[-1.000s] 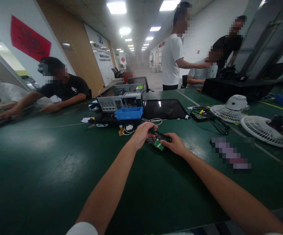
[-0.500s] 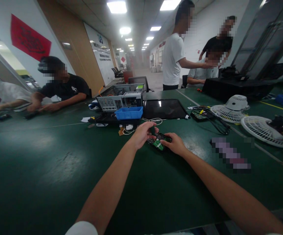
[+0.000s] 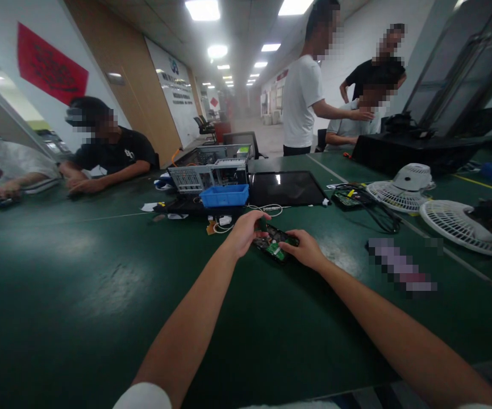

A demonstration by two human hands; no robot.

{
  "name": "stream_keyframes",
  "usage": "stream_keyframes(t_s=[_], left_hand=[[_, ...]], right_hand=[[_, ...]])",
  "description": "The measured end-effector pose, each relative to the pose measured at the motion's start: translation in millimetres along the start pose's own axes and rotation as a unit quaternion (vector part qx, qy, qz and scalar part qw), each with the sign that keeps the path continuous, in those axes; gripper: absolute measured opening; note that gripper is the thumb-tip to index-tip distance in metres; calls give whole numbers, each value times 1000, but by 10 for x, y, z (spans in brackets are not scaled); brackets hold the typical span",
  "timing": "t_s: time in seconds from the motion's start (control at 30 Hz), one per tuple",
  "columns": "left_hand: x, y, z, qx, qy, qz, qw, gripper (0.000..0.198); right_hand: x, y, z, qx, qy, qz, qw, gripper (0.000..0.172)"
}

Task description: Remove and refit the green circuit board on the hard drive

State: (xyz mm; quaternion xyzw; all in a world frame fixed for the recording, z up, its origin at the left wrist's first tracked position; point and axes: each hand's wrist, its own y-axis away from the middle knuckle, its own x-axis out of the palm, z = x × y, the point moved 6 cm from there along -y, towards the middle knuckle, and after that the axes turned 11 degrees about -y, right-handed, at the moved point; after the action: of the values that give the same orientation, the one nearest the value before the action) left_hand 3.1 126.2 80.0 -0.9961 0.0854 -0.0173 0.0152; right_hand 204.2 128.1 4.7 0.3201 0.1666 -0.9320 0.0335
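- In the head view, our device [image 3: 270, 241] is lying on the tabletop [image 3: 79, 307], already opened, its green circuit board [image 3: 275, 250] sitting inside.
- Our right hand [image 3: 307, 250] is clamping fingers on its right edge.
- We cannot tell whether our left hand [image 3: 246, 233], fingers curling at its left end, is gripping anything.

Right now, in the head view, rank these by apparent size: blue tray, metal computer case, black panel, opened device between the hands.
1. Metal computer case
2. Black panel
3. Blue tray and opened device: unsure; right hand partly covers the latter.
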Motion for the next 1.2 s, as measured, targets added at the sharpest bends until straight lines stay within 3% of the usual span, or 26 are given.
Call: stream_keyframes(t_s=[0.3,0.57,0.83,1.2], left_hand=[[-19,23,-21,-4,-4,3,1000,23],[107,41,23,-33,59,27,997,23],[64,34,-21,14,-1,15,1000,19],[73,31,8,-16,22,1,1000,21]], right_hand=[[-3,-3,14,2,10,6,1000,45],[5,7,-1,4,5,-4,1000,46],[8,0,-10,4,0,-1,1000,45],[6,1,1,2,3,-2,1000,44]])
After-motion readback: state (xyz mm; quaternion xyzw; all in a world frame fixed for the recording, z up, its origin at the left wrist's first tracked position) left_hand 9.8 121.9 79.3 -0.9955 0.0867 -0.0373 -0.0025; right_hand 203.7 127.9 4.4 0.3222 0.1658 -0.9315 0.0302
